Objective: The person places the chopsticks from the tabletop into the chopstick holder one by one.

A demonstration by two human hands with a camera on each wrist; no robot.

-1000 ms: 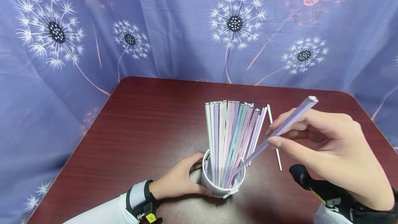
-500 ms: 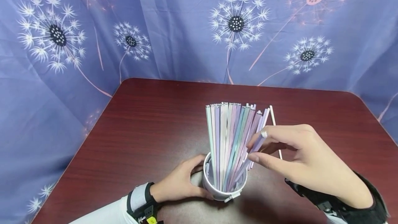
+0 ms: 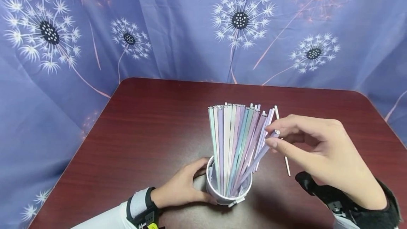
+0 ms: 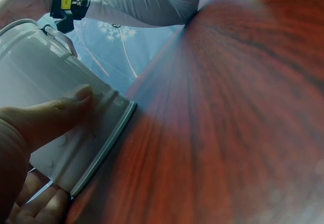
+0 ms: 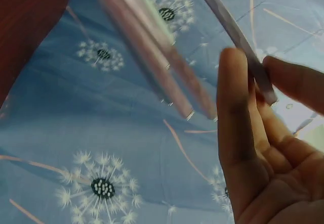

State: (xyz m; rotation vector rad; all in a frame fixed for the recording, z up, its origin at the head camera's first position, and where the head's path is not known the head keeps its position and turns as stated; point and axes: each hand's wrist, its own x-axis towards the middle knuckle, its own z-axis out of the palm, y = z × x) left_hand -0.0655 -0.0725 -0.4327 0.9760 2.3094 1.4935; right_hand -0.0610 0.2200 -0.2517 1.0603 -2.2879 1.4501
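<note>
A small white pail (image 3: pixel 219 198) stands on the table, packed with long thin pastel straws (image 3: pixel 236 144) in lilac, mint, pink and white. My left hand (image 3: pixel 182 188) holds its left side; in the left wrist view the thumb lies along the pail's ribbed wall (image 4: pixel 45 82) and other fingers show beneath it. Between thumb and fingertips, my right hand (image 3: pixel 321 147) pinches the upper end of a lilac straw (image 3: pixel 261 154). This straw leans right, its lower end inside the pail. In the right wrist view it appears apart from the other straws (image 5: pixel 152 57).
A thin white stick (image 3: pixel 287 165) lies on the dark red table (image 3: pixel 152 123) behind my right hand, which partly covers it. A blue curtain (image 3: pixel 184 27) with dandelion prints hangs behind the table and along its left side.
My right hand has come down and left with the lilac straw, then moved back slightly up and right. The straw sits deeper in the pail. My left hand keeps its hold.
</note>
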